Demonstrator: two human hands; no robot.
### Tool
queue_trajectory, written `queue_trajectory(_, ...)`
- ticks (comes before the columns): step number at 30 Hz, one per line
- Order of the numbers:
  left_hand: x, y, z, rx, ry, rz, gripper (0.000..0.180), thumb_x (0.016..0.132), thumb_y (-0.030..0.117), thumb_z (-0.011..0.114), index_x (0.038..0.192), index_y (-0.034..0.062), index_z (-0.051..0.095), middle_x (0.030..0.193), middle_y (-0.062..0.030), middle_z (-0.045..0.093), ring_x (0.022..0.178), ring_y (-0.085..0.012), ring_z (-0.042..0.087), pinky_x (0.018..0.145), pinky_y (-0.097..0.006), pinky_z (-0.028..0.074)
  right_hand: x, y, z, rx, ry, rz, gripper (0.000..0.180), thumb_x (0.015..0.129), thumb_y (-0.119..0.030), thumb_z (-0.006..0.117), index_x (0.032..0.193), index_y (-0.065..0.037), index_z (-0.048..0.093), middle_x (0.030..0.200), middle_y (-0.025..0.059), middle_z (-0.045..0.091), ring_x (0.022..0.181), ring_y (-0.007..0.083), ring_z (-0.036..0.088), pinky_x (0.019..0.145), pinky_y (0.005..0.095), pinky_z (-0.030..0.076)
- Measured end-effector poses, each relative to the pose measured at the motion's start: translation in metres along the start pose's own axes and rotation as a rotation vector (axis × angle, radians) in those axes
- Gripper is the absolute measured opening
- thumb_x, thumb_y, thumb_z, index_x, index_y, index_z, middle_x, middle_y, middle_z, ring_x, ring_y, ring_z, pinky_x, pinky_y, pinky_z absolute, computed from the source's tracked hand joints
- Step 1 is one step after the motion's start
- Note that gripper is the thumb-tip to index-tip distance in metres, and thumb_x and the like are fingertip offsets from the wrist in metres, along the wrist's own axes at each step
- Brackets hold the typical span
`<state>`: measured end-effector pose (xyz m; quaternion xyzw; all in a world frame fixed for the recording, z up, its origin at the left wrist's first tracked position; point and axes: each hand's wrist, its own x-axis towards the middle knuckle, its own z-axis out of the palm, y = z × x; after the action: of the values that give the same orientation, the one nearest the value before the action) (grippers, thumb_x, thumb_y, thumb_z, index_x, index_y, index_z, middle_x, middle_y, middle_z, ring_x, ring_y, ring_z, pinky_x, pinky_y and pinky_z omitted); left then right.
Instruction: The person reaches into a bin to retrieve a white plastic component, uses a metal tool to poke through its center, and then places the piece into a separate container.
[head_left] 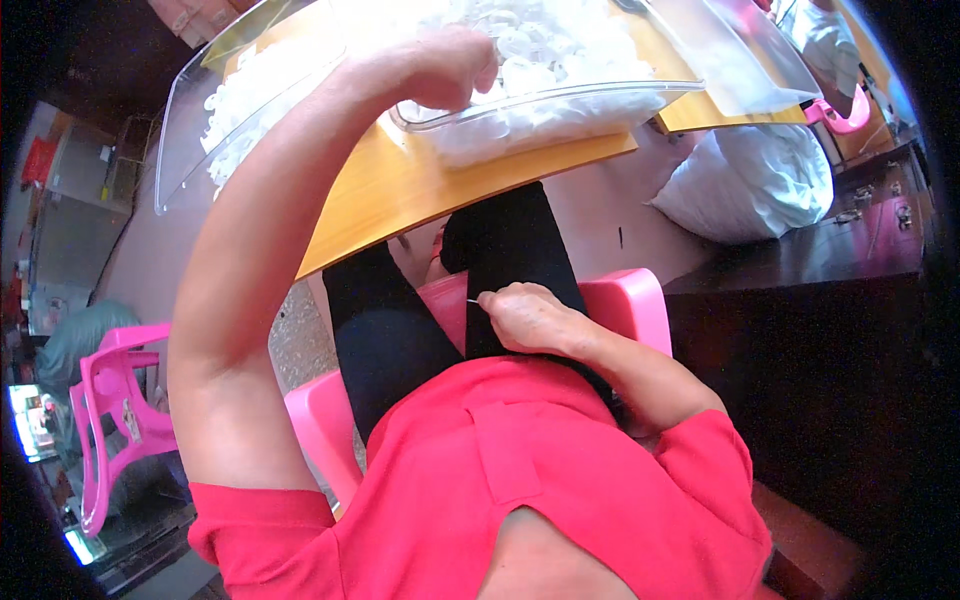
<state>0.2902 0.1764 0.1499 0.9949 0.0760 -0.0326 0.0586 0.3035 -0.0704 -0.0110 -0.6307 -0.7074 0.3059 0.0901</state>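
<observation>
My left hand (pixel 452 70) is over the near rim of a clear plastic bin (pixel 600 90), its fingers curled closed. Whatever those fingers may hold is hidden. Small white and translucent plastic pieces (pixel 530 50), some ring-shaped, fill the bin around the hand. Above my lap, my right hand (pixel 535 318) is closed on a thin, pale stick-like tool (pixel 473 301). Only the short tip of it sticks out past my thumb, pointing left; its exact kind does not show.
A second clear bin (pixel 172 165) of white pieces stands left on the yellow wooden table (pixel 370 205); another clear container (pixel 745 65) is at right. Below it sits a white sack (pixel 750 185). A pink chair (pixel 110 400) stands left, a dark cabinet (pixel 800 370) right.
</observation>
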Motion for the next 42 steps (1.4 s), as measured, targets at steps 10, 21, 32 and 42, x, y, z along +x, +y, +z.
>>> queue_trajectory(10,0.014,0.002,0.016,0.057,-0.017,0.042,0.015,0.062,0.013,0.069,0.07,0.0021,0.064,0.069,-0.0187,0.061,0.065,-0.0302,0.06,0.059,-0.04,0.045,0.001,0.002,0.005,-0.006,-0.034,-0.028,0.022,0.07,-0.004,0.054,0.087,0.004,0.065,0.079,0.0264,0.064,0.079,0.0391,0.065,0.066,0.0478,0.053)
queue_trajectory(21,-0.007,0.0,-0.01,-0.54,0.264,-0.153,0.021,0.076,0.014,0.068,0.083,-0.0048,0.062,0.078,-0.0098,0.066,0.069,-0.0167,0.062,0.066,-0.028,0.049,-0.001,0.001,0.004,-0.018,-0.032,-0.032,0.023,0.068,-0.005,0.055,0.086,0.004,0.065,0.081,0.0259,0.064,0.079,0.0396,0.065,0.067,0.0476,0.053)
queue_trajectory(32,-0.166,0.074,0.049,-1.268,0.62,-0.019,0.012,0.081,-0.007,0.064,0.093,-0.007,0.062,0.102,-0.0093,0.06,0.085,-0.011,0.059,0.076,-0.023,0.05,-0.009,-0.025,-0.023,0.848,0.26,0.049,0.022,0.09,-0.008,0.047,0.104,-0.003,0.063,0.065,0.0002,0.059,0.052,0.007,0.05,0.047,0.0226,0.041)
queue_trajectory(42,-0.228,0.114,0.115,-0.74,0.783,-0.087,0.026,0.067,-0.008,0.071,0.09,0.0007,0.064,0.096,-0.0134,0.061,0.087,-0.0248,0.062,0.073,-0.03,0.051,-0.004,-0.095,-0.051,1.095,0.217,-0.018,0.017,0.089,-0.015,0.056,0.092,-0.001,0.064,0.065,-0.0006,0.058,0.049,0.0049,0.048,0.041,0.0211,0.037)
